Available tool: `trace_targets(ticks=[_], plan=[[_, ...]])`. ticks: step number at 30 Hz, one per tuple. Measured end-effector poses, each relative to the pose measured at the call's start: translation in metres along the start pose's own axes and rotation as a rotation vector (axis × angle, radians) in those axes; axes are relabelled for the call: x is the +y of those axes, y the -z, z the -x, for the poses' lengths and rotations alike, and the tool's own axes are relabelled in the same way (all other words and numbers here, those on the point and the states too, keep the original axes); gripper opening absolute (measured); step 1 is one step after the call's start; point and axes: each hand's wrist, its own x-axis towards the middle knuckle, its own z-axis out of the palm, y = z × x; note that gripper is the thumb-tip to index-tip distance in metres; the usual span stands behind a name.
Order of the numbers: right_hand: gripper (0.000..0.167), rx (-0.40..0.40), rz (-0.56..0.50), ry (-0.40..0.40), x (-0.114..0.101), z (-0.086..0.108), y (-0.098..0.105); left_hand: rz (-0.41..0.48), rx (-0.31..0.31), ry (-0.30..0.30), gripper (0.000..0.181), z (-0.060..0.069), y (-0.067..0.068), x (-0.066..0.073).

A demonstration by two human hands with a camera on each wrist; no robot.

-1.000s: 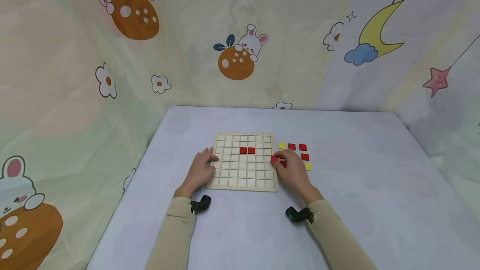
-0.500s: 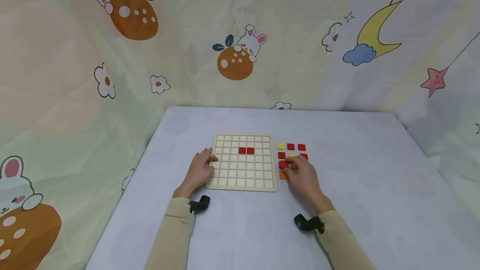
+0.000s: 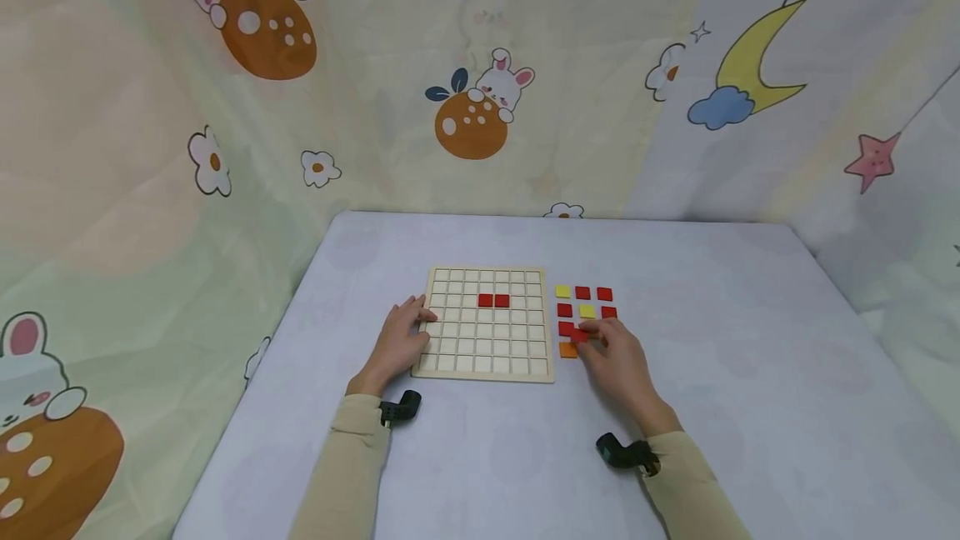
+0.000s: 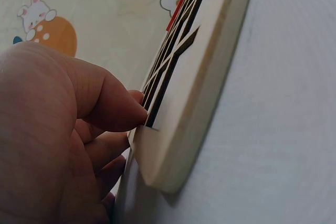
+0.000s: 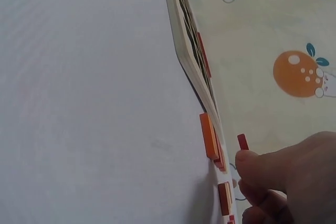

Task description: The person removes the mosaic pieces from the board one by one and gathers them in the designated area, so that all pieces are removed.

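Note:
A wooden grid board [image 3: 483, 375] lies flat on the table, with two red tiles [image 3: 493, 301] side by side in its cells. My left hand [image 3: 397, 344] rests at the board's left edge, thumb and fingertips touching the frame; the left wrist view shows the thumb [image 4: 118, 106] on the frame near a corner. Between thumb and finger, my right hand [image 3: 618, 361] pinches a red tile [image 3: 580, 336] over the loose tiles right of the board. In the right wrist view that red tile [image 5: 242, 141] stands clear of the table.
Right of the board lie loose tiles: an orange tile [image 3: 567, 350], yellow tiles [image 3: 562, 292] and several red tiles [image 3: 604, 294]. The right hand covers part of this group. A patterned cloth [image 3: 592, 107] hangs behind the white table [image 3: 697, 315].
My right hand has moved right, from the board's right edge to over the loose tiles, a red tile in its fingers. The left hand has stayed put on the board.

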Motion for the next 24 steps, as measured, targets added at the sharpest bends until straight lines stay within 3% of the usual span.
trace_targets(ticks=[8,24], plan=[[0.038,-0.027,-0.007,-0.051,0.011,0.004,0.003,-0.003,-0.007,-0.001,0.034,-0.001,-0.001,-0.002],[0.035,-0.066,0.017,-0.064,0.019,0.006,0.008,-0.013,-0.014,0.019,0.032,0.000,0.000,-0.002]])
